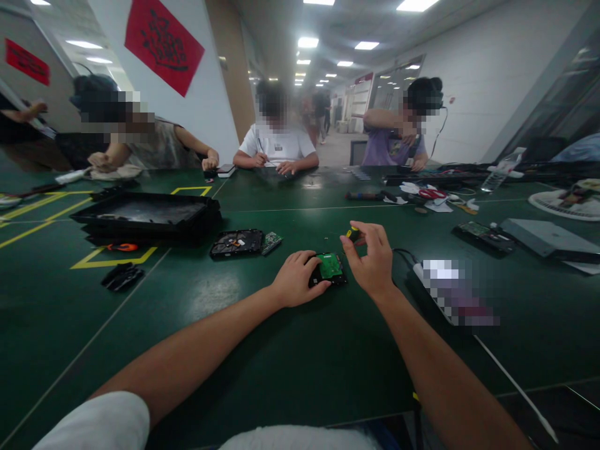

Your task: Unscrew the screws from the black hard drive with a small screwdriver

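Observation:
A hard drive (332, 267) lies on the green table with its green circuit board facing up. Across its left side rests my left hand (300, 278), thumb and fingers wrapped over the edges so that part of the drive is hidden. Just above and right of the board, my right hand (372, 256) pinches a screwdriver (352, 234) by its yellow and black handle. The tool's shaft is too small to make out. A tiny piece (326, 238) lies on the table behind the drive.
Left of my hands are another hard drive (237, 243), a loose circuit board (272, 242) and stacked black trays (150, 215). A phone-like device (440, 294) with a cable lies right. Farther right sits a grey box (548, 239). Several people sit across the table.

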Demonstrator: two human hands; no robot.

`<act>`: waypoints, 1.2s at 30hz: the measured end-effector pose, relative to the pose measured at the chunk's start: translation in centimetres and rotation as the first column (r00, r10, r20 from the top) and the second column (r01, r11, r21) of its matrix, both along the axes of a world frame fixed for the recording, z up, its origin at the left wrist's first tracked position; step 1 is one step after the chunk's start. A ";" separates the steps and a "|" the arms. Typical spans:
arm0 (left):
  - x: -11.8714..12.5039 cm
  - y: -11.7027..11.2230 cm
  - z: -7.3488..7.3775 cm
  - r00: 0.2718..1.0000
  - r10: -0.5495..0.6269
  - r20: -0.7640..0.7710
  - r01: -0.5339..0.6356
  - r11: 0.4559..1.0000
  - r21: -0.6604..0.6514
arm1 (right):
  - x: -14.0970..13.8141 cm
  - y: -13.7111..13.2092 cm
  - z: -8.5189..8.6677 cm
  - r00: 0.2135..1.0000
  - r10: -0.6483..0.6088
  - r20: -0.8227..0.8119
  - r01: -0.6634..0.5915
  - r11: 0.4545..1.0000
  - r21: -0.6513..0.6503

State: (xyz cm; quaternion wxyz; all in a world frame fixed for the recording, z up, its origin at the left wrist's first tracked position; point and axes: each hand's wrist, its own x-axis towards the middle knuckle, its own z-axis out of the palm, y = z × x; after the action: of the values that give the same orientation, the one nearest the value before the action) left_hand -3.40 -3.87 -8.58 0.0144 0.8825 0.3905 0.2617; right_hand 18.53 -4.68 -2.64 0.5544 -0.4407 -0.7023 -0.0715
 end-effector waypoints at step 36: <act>0.1 -0.1 0.1 1.000 -0.005 -0.009 0.005 1.000 0.006 | 0.0 0.1 0.0 0.999 0.037 0.008 -0.037 0.999 0.008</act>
State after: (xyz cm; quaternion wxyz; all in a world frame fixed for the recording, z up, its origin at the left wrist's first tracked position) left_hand -3.33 -3.97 -8.48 0.0105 0.8847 0.3876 0.2588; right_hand 18.57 -4.62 -2.65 0.5547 -0.4250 -0.7123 -0.0659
